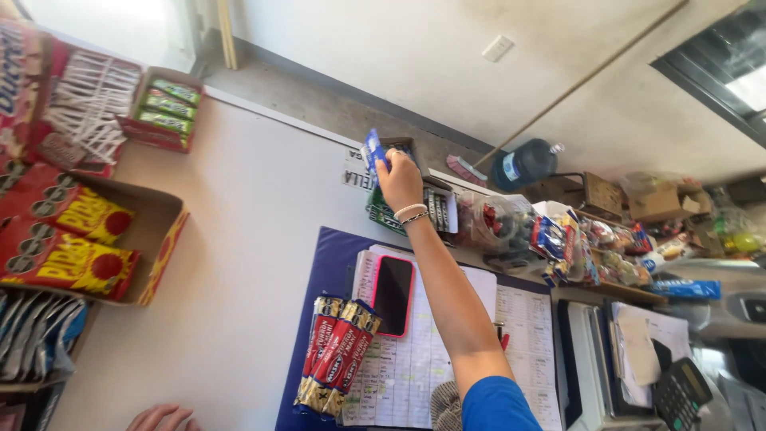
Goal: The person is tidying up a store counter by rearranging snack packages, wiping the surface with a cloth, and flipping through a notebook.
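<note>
My right hand (pixel 399 180) reaches far across the white counter (pixel 239 239) and is shut on a small blue packet (pixel 373 152), held just above an open display box of gum packs (pixel 403 203). Bracelets circle that wrist, and a blue sleeve covers my upper arm. Only the fingertips of my left hand (pixel 159 417) show, at the bottom edge, resting flat on the counter with nothing in them.
A phone in a pink case (pixel 392 294) and red-and-gold snack bars (pixel 335 355) lie on papers over a blue folder. Cardboard boxes of red snack bags (pixel 68 239), lollipops and green gum stand left. Bagged sweets, a calculator (pixel 680 391) and a water jug crowd the right.
</note>
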